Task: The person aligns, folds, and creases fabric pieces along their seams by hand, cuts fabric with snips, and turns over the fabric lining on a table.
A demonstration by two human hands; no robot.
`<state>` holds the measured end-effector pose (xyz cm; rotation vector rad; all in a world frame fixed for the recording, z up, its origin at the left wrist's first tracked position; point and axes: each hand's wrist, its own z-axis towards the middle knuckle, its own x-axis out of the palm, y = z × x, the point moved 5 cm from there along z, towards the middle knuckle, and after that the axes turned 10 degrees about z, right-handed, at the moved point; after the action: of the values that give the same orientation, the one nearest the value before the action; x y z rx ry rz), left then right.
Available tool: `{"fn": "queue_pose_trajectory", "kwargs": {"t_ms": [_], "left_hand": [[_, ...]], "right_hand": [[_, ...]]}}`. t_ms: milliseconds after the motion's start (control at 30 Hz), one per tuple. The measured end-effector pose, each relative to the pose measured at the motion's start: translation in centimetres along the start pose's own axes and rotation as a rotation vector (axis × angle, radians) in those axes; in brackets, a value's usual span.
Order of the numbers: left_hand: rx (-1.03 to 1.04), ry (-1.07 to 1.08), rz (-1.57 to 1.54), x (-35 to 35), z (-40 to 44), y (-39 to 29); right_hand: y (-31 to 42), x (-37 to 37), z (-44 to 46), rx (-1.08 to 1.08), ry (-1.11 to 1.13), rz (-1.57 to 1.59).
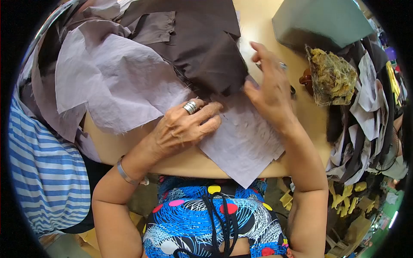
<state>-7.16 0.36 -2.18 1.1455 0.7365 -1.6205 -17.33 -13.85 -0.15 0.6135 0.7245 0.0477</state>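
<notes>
My left hand, wearing rings, has its fingers bent together on the cloth, at the place where dark brown fabric meets a pale lilac cloth piece. That lilac piece hangs a corner over the table's front edge. My right hand is above the table by the right edge of the brown fabric, thumb and fingers apart and slightly blurred. Small dark parts of some object show on both sides of it; most of that object is hidden by the hand. A larger lilac piece lies crumpled left of my left hand.
On the table stand a grey box-like object and a rough yellowish block. Bundled cloth pieces hang at the right edge. At left is a person's blue-striped garment. Yellow scraps lie below right.
</notes>
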Motion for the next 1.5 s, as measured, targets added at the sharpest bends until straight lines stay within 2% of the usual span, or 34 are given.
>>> {"fn": "queue_pose_trajectory", "kwargs": {"t_ms": [100, 133, 233, 400, 600, 700, 767, 900, 1100, 1200, 1333, 1433, 1467, 1500], "left_hand": [[-0.139, -0.048, -0.127, 0.2, -0.5, 0.6], [-0.184, -0.063, -0.172, 0.1, -0.6, 0.9], [-0.310, -0.035, -0.308, 0.0, -0.7, 1.9], [-0.483, -0.077, -0.512, 0.6, -0.5, 3.4], [-0.559, -0.053, -0.572, 0.0, 0.2, 3.7], [-0.553, -0.062, -0.535, 0.0, 0.4, 3.6], [-0.475, -0.104, -0.389, 0.0, 0.4, 3.6], [-0.453, -0.068, -0.204, 0.0, 0.9, 4.0], [-0.428, -0.059, -0.196, -0.1, 0.8, 4.4], [-0.499, -0.075, -0.153, -0.5, 0.6, 4.4], [-0.377, -0.108, 0.198, -1.7, 3.0, 4.9], [-0.396, 0.087, 0.272, 0.3, 4.3, 5.9], [-0.384, 0.030, 0.255, 1.2, 4.5, 6.1], [-0.347, 0.066, 0.203, 1.6, 4.7, 6.3]], "right_hand": [[1.6, -1.0, -1.2, -0.067, -0.018, 0.156], [2.2, -0.4, -1.6, -0.110, 0.100, 0.249], [2.7, 1.8, -3.5, -0.049, 0.316, 0.246], [2.9, 2.7, -4.2, -0.195, 0.330, 0.080], [3.4, 3.2, -4.5, -0.335, 0.370, -0.079], [3.7, 3.3, -4.4, -0.343, 0.432, -0.140], [3.6, 3.7, -4.7, -0.326, 0.487, -0.202], [3.5, 3.6, -4.8, -0.334, 0.437, -0.149], [3.9, 3.4, -4.8, -0.332, 0.438, -0.195], [4.0, 3.5, -4.7, -0.321, 0.438, -0.174], [4.0, 3.6, -4.6, -0.372, 0.402, -0.185], [4.1, 3.6, -4.6, -0.351, 0.423, -0.161], [3.9, 3.5, -4.7, -0.331, 0.435, -0.147], [3.9, 3.5, -4.7, -0.332, 0.433, -0.147]]}}
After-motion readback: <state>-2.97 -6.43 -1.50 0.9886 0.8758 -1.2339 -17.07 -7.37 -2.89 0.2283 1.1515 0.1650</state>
